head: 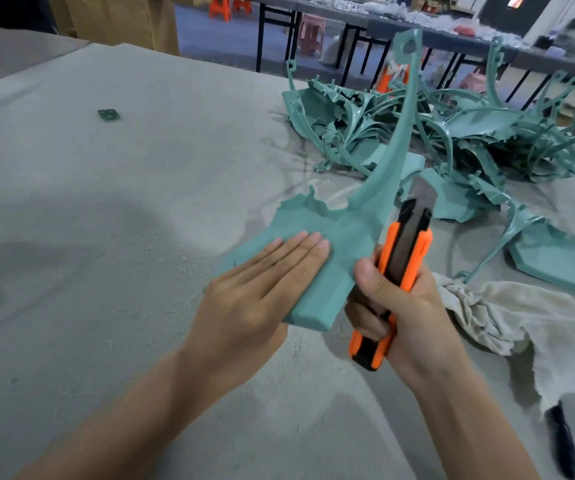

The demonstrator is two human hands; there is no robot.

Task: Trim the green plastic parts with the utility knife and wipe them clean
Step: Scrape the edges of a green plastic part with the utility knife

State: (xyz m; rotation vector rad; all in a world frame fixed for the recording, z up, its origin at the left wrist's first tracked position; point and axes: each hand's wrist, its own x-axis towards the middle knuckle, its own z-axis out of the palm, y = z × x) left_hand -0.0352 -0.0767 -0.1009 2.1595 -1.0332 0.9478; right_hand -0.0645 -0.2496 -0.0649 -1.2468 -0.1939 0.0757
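Note:
A long green plastic part [355, 230] with a curved arm rising toward the back is held above the grey table. My left hand [258, 299] lies on its flat base with straight fingers on top, the thumb hidden underneath. An orange and black utility knife [400, 268] is gripped in my right hand [400, 306], its blade out and lying along the right edge of the part. A crumpled off-white cloth [507, 317] lies on the table just right of my right hand.
A heap of several more green plastic parts [452, 133] covers the back right of the grey covered table [106, 202]. A small green scrap [108, 114] lies at the far left. A black object [563, 438] sits at the lower right. Plastic shavings are scattered around.

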